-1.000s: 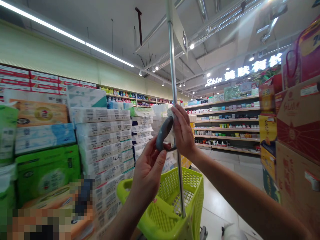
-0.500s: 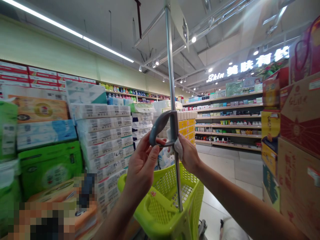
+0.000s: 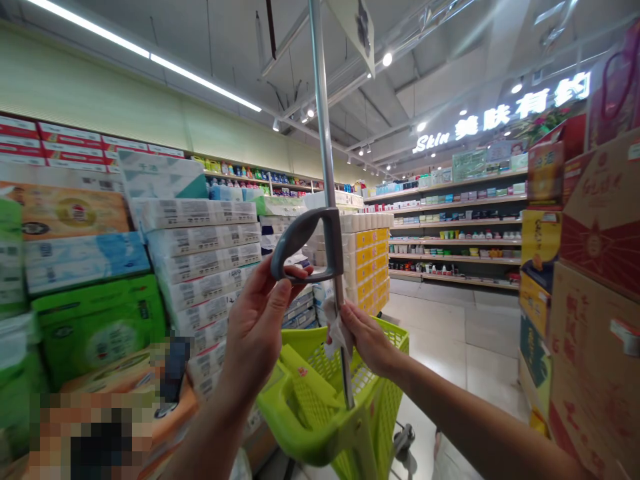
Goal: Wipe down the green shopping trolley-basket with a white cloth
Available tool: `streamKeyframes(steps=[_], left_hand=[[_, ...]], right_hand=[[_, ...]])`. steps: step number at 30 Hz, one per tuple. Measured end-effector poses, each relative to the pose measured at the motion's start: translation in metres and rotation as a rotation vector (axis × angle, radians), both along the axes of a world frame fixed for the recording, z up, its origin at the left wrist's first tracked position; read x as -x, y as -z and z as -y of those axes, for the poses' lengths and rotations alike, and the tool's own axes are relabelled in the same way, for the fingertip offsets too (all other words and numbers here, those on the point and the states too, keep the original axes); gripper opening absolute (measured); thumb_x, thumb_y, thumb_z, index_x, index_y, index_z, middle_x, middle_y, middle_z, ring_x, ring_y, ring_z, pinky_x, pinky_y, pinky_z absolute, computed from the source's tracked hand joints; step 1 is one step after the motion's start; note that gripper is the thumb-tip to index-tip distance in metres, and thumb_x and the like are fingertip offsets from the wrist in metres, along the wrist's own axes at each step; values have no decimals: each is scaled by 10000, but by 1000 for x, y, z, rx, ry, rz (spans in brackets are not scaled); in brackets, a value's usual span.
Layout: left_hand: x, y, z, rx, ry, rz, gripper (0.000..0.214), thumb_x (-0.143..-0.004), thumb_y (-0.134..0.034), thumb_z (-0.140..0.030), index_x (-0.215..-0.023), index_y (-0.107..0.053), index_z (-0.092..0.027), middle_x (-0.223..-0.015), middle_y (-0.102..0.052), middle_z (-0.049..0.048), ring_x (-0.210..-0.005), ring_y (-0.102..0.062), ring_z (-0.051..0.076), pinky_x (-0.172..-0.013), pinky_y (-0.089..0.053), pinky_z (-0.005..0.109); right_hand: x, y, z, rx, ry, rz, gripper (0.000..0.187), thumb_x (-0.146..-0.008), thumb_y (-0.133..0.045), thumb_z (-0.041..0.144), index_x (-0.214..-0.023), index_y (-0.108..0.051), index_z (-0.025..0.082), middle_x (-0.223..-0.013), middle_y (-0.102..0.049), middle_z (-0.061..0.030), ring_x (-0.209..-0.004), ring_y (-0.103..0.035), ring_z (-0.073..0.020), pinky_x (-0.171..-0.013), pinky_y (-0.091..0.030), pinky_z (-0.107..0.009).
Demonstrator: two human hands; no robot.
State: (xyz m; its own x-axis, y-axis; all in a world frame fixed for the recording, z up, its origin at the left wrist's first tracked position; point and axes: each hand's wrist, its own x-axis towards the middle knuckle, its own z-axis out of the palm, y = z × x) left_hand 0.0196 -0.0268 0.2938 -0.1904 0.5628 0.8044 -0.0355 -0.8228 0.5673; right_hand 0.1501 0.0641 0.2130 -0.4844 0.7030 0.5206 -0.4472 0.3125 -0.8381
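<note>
Against the metal pole (image 3: 323,120), just below the grey handle (image 3: 334,241), our right hand (image 3: 367,339) holds a crumpled white tissue (image 3: 337,328), its fingers closed on it. To that side's left, our left hand (image 3: 256,317) grips the handle's lower curve, fingertips showing through the opening. Beneath both hands we have a lime-green basket (image 3: 320,448), where the pole meets the near side. Beyond, we see stacked wrapped packs (image 3: 205,240) at left, cardboard boxes (image 3: 593,320) at right, and farther off, stocked shelves (image 3: 455,244).
</note>
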Motion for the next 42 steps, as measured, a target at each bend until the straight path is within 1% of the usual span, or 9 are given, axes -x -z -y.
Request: streamKeyframes(steps=[8, 14, 16, 19, 24, 28, 34, 37, 42], left_hand=[[11, 2, 0, -14, -46, 60, 186, -830, -655, -328, -980, -651, -218, -953, -685, 4, -1032, -656, 202, -1014, -488, 397], [14, 4, 0, -3, -84, 122, 208, -816, -663, -346, -1001, -646, -252, -996, -687, -7, -1064, -645, 202, -1019, -477, 394], [12, 17, -4, 40, -77, 124, 302, -818, -658, -350, -1108, -615, -279, -1099, -676, -1, -1104, -623, 190, -1043, -449, 383], [7, 48, -14, 254, -84, 6, 459, -810, -661, -357, -1245, -554, -258, -1244, -624, 46, -1180, -574, 207, -1065, -411, 378], [0, 92, -25, 459, -82, -216, 331, -838, -582, -417, -1068, -674, -197, -1066, -693, 65, -1071, -612, 237, -999, -445, 388], [1, 103, -22, 473, -86, -174, 307, -838, -570, -421, -1036, -678, -213, -1011, -699, 55, -986, -629, 225, -920, -483, 363], [0, 120, -17, 559, -90, -216, 389, -838, -556, -427, -1118, -612, -162, -1043, -688, 85, -997, -627, 225, -880, -497, 352], [2, 129, -18, 580, -144, -401, 341, -851, -514, -418, -1065, -618, -174, -1040, -688, 84, -1002, -633, 227, -902, -494, 371], [5, 135, -20, 624, -352, -779, 246, -775, -603, -349, -966, -635, -197, -1179, -657, 81, -1042, -635, 240, -959, -476, 385]], right_hand=[[8, 27, 6, -50, 25, 83, 523, -799, -503, 722, -862, -541, 205, -654, -424, 44, -560, -379, -92, -508, -350, -212], [17, 46, 7, -109, 61, 109, 555, -810, -457, 739, -941, -574, 212, -694, -437, 21, -623, -410, -119, -545, -367, -224], [21, 53, 9, -126, 92, 92, 538, -828, -445, 724, -943, -584, 217, -689, -435, 15, -641, -422, -130, -561, -379, -232], [27, 58, 13, -124, 106, 50, 513, -849, -432, 701, -949, -600, 228, -692, -465, 1, -682, -469, -154, -615, -424, -260], [30, 71, 18, -110, 87, 35, 508, -855, -447, 682, -1041, -597, 234, -862, -581, -30, -835, -551, -188, -789, -458, -316], [23, 96, 16, -189, 106, 139, 470, -905, -396, 629, -1040, -595, 225, -959, -598, -50, -919, -556, -207, -846, -435, -335], [11, 127, 12, -414, 303, 356, 430, -950, -349, 548, -835, -576, 202, -757, -547, -17, -691, -494, -154, -658, -393, -275], [4, 139, 10, -567, 407, 429, 418, -972, -329, 488, -795, -570, 196, -776, -563, -34, -721, -503, -161, -680, -400, -279], [-20, 160, -6, -752, 588, 547, 283, -977, -400, 351, -888, -624, 203, -918, -638, -64, -866, -556, -181, -804, -431, -318]])
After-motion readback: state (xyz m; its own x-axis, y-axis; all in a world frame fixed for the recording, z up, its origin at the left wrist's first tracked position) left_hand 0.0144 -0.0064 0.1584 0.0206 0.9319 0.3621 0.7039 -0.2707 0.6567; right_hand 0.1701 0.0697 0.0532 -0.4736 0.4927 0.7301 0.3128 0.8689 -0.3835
